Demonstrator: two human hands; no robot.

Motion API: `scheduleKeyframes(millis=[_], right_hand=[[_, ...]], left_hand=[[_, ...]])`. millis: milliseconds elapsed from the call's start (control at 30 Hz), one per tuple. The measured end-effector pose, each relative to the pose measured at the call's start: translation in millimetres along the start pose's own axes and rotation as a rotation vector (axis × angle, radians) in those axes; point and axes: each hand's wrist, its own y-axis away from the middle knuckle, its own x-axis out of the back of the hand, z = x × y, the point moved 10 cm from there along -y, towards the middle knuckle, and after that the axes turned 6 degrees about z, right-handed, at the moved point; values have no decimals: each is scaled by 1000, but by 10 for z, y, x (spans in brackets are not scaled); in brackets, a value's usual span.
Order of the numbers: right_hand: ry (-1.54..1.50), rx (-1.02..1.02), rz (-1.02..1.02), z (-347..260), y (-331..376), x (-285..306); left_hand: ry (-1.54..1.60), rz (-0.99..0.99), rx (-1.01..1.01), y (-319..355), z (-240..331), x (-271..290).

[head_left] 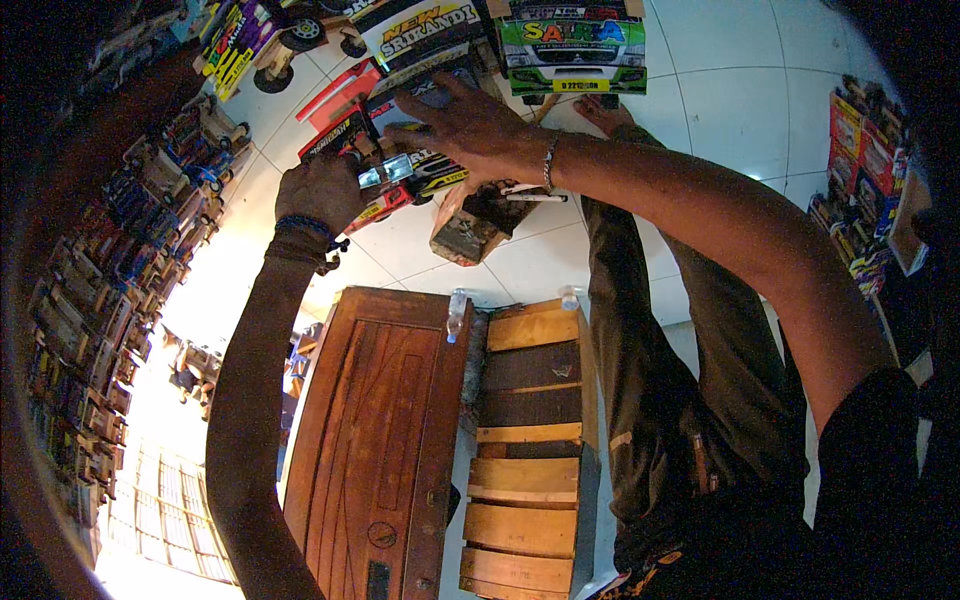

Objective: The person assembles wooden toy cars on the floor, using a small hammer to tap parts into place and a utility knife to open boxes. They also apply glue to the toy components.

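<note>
A red and black toy truck (340,97) with printed lettering lies on the tiled floor at the top left of centre. My left hand (322,192) is curled against its near left side, gripping it, with the fingertips partly hidden. A shiny, glassy rectangular piece (386,171) shows beside that thumb. My right hand (465,125) reaches across from the right, palm down, fingers spread over the truck's dark upper part. Right beside that wrist stands a worn wooden block-like box (462,237), with a white pen-like stick (535,198) lying across it.
Beyond my hands stand a green toy truck (572,55), a white and yellow one (425,35) and a purple-yellow one (240,45). A brown wooden door panel (375,400), slatted wood (525,510) and a plastic bottle (457,315) are nearer. Many toy vehicles (130,260) line the left.
</note>
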Motion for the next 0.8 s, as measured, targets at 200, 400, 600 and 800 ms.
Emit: scheduleKeyframes(millis=[200, 400, 600, 800], right_hand=[[100, 34, -11, -36, 8, -61], [74, 35, -126, 16, -12, -56], [98, 100, -209, -11, -8, 19], [51, 57, -214, 31, 10, 24]], left_hand=[[-24, 3, 43, 20, -11, -56], [14, 94, 134, 321, -66, -18], [632, 182, 292, 1244, 358, -167], [955, -180, 238, 1677, 1680, -1271]])
